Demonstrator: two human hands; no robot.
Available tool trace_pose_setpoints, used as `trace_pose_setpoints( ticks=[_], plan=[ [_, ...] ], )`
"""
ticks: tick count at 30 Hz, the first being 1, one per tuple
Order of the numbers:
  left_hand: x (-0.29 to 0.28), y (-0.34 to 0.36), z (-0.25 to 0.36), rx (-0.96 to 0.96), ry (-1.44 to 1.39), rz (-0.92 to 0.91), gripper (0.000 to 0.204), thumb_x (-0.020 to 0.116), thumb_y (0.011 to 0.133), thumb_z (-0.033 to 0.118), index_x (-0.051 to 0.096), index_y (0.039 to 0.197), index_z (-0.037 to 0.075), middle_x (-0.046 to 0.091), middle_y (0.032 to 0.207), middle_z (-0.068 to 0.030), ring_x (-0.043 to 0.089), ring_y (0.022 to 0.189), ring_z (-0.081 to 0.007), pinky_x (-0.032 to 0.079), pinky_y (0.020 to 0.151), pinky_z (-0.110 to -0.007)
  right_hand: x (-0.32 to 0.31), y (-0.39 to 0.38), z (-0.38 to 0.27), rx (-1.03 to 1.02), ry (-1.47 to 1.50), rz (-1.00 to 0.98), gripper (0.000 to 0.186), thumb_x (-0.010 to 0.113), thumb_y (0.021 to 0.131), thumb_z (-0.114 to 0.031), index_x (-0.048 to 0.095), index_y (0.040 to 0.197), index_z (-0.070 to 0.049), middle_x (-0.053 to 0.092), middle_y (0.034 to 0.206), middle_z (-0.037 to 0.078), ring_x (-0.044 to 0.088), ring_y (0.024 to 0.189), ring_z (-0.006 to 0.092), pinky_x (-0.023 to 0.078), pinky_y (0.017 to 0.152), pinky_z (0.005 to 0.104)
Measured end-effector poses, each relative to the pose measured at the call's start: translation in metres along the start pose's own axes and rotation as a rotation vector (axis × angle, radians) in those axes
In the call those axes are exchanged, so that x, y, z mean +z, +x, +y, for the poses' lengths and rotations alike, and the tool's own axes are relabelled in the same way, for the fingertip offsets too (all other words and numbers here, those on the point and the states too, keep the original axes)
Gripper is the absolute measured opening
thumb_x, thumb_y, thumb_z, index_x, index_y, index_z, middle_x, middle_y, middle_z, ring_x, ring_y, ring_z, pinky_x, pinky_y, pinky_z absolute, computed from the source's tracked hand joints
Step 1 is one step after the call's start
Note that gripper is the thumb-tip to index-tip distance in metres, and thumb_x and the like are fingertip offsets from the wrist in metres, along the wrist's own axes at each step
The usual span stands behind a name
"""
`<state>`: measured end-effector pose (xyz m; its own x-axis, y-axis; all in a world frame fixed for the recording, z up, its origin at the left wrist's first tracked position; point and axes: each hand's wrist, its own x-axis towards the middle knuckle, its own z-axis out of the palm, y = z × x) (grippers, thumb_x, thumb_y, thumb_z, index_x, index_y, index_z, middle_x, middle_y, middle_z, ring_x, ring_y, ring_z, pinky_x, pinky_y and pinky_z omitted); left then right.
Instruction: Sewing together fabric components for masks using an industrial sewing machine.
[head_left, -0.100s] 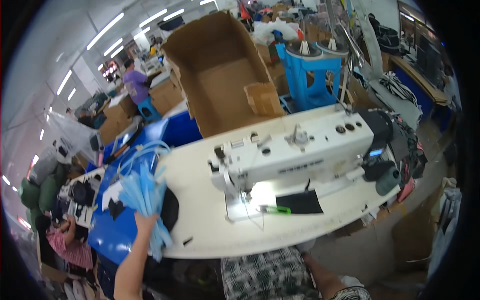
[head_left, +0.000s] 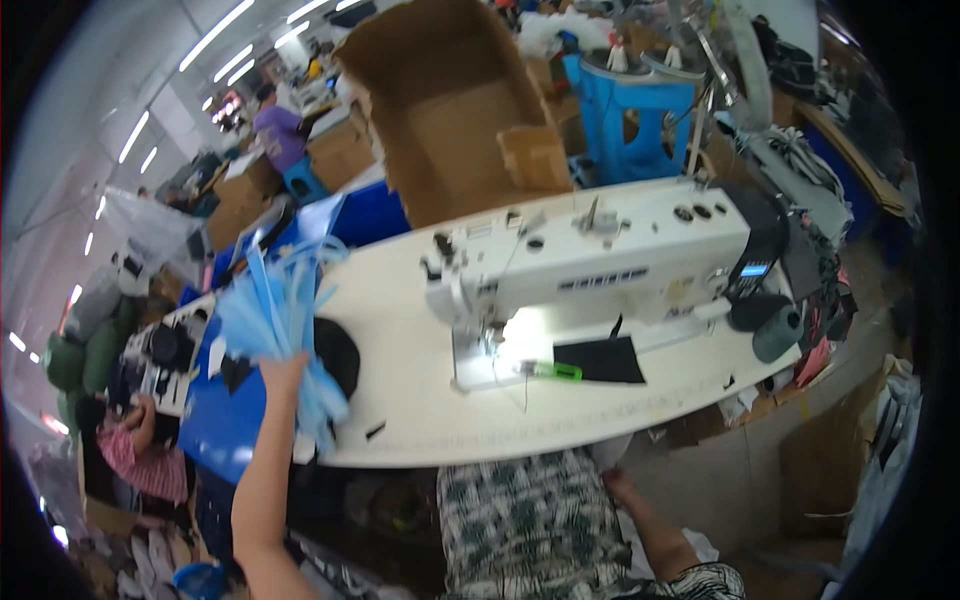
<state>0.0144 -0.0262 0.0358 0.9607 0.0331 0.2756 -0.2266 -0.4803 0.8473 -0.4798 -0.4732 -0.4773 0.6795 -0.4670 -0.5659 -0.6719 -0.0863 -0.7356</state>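
1. The person's left hand (head_left: 283, 368) grips a bundle of light blue strips (head_left: 262, 318) around its middle, fingers closed on it.
2. The bundle is at the left end of a white counter (head_left: 405, 420), fanning out above the hand and trailing below it toward the near edge. Whether it rests on the surface or is held just above cannot be told.
3. A dark rounded piece (head_left: 338, 355) shows just right of the bundle; a shiny blue surface (head_left: 215, 435) spreads to its left.
4. The right hand (head_left: 617, 484) is low, near the counter's front edge and beside patterned cloth (head_left: 530, 525) over the person's lap. Its fingers are too unclear to tell whether they are spread, closed or holding anything.
5. Across the counter stands a white sewing machine (head_left: 600, 265), its lamp lit. By its needle area, a green-handled tool (head_left: 555, 371) touches a black fabric piece (head_left: 615, 360).
6. Behind the counter are an open cardboard box (head_left: 450, 135) and a blue stool (head_left: 640, 135). Two other people are farther off at left, one in purple, one in pink.
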Motion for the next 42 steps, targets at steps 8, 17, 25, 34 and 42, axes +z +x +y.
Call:
trace_pose_setpoints(
  ticks=[8, 17, 25, 34, 42],
  plan=[
    [0.07, -0.021, 0.079, -0.069, 0.052, -0.222, 0.067, 0.084, 0.063, 0.016, 0.065, 0.123, -0.005, 0.073, 0.107, -0.0171, 0.07, 0.097, -0.0304, 0.056, 0.086, -0.04, -0.034, -0.1, 0.032, 0.201, 0.15, 0.117, 0.015, 0.064, 0.087, -0.014, 0.075, 0.089, -0.004, 0.072, 0.074, 0.008, 0.065, 0.063, 0.0159, 0.052, 0.061, 0.0325],
    [0.133, -0.043, 0.016, -0.077, 0.792, -0.346, 0.149, 0.095, 0.055, 0.054, 0.007, 0.163, 0.003, 0.022, 0.163, -0.0337, 0.03, 0.15, -0.0464, 0.035, 0.113, -0.064, -0.063, -0.179, -0.18, -0.549, -0.06, 0.519, 0.012, 0.064, 0.097, -0.006, 0.068, 0.107, 0.0, 0.071, 0.094, 0.016, 0.067, 0.08, 0.0241, 0.053, 0.074, 0.036],
    [0.165, -0.092, 0.013, 0.262, 0.802, -0.393, 0.109, 0.067, 0.083, 0.069, 0.026, 0.164, 0.009, 0.005, 0.168, -0.0347, 0.002, 0.158, -0.0474, 0.003, 0.116, -0.076, -0.082, -0.17, -0.432, -1.134, -0.496, 0.524, 0.036, 0.059, 0.1, -0.007, 0.061, 0.134, 0.001, 0.06, 0.136, 0.019, 0.053, 0.127, 0.0381, 0.041, 0.109, 0.0466],
    [0.186, -0.117, -0.034, 0.37, 0.697, -0.208, 0.075, 0.041, 0.103, 0.06, 0.04, 0.159, 0.01, 0.014, 0.167, -0.0326, 0.003, 0.158, -0.0444, -0.006, 0.12, -0.071, -0.069, -0.097, -0.428, -1.092, -0.838, 0.527, 0.03, 0.057, 0.101, -0.016, 0.065, 0.128, -0.006, 0.062, 0.13, 0.012, 0.055, 0.123, 0.0332, 0.042, 0.101, 0.0457],
    [0.186, -0.12, -0.037, 0.303, 0.408, -0.173, 0.072, 0.061, 0.096, 0.049, 0.046, 0.154, 0.01, 0.01, 0.167, -0.0344, 0.003, 0.158, -0.0467, -0.002, 0.122, -0.07, -0.072, -0.084, -0.418, -1.243, -0.613, 0.575, 0.026, 0.049, 0.102, -0.009, 0.064, 0.12, 0.001, 0.064, 0.115, 0.021, 0.059, 0.11, 0.0391, 0.045, 0.097, 0.0482]
  ],
)
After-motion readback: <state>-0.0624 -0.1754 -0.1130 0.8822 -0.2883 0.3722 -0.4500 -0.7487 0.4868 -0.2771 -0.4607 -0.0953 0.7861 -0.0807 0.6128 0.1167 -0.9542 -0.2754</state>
